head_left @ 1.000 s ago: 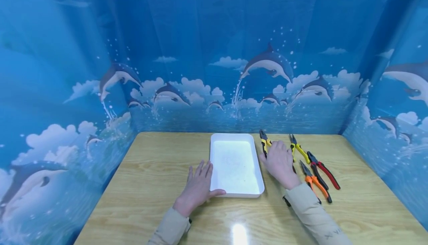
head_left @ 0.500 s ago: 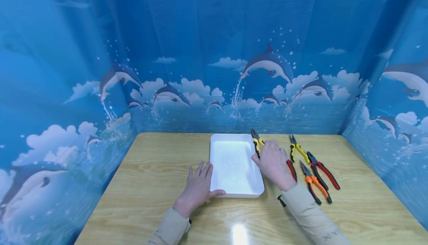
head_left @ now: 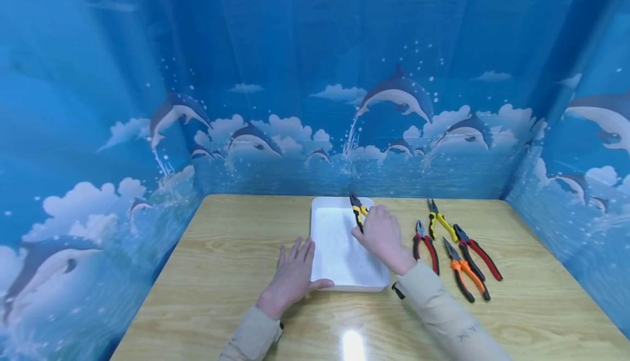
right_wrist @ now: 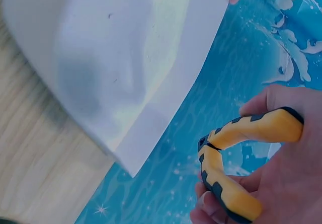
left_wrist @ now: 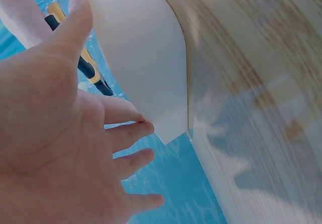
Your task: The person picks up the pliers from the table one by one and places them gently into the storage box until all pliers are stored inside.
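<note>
Over the right part of a white tray (head_left: 339, 251), my right hand (head_left: 384, 238) grips yellow-and-black pliers (head_left: 359, 210). Their dark jaws point toward the back of the table. In the right wrist view, the pliers' handles (right_wrist: 229, 186) are spread apart, with fingers and thumb curled round them. At the tray's left edge, my left hand (head_left: 290, 276) lies with straight fingers, its thumb over the front left corner. The left wrist view shows the left hand's (left_wrist: 65, 123) fingertips touching the tray's outer wall (left_wrist: 146, 58).
Right of the tray lie red-and-black pliers (head_left: 426, 246), yellow needle-nose pliers (head_left: 440, 221), orange-and-black needle-nose pliers (head_left: 462, 271) and a second red-and-black pair (head_left: 474, 251). A blue dolphin-print curtain (head_left: 315, 87) surrounds the wooden table (head_left: 236, 246) at the back and sides.
My right hand has carried the yellow-and-black pliers leftward from the table beside the tray to above it. The nearer red-and-black pliers have come into view. My left hand stays in place.
</note>
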### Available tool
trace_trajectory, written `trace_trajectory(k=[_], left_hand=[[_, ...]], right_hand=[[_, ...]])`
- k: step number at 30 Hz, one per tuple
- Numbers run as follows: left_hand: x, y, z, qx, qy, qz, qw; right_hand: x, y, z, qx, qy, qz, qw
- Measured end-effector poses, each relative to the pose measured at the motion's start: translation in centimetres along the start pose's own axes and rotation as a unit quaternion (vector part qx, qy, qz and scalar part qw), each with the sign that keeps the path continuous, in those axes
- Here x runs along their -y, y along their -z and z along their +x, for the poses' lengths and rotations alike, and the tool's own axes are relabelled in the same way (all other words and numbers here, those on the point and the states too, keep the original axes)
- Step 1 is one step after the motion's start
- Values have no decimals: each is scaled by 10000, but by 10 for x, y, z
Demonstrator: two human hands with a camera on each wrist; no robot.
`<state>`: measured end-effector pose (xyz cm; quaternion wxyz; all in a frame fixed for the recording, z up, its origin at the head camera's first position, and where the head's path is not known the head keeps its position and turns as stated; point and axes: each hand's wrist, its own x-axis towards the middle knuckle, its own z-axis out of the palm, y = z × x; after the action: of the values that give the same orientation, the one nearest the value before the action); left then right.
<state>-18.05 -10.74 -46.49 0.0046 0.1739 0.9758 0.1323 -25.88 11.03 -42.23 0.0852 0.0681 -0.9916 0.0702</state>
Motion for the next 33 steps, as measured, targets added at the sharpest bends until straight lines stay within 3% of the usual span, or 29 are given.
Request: trace_trajectory(k=[10,22,33], left_hand=[[0,1,1,114,64,133,9998],[0,0,2,161,89,76,9998],[-1,1,0,153,75,202,9997]], right_hand=[[23,-12,0,183,214,-244,9993],[38,-25,-14,649,741,-396,9943],[44,-35,-15,928,595,-208,9937]])
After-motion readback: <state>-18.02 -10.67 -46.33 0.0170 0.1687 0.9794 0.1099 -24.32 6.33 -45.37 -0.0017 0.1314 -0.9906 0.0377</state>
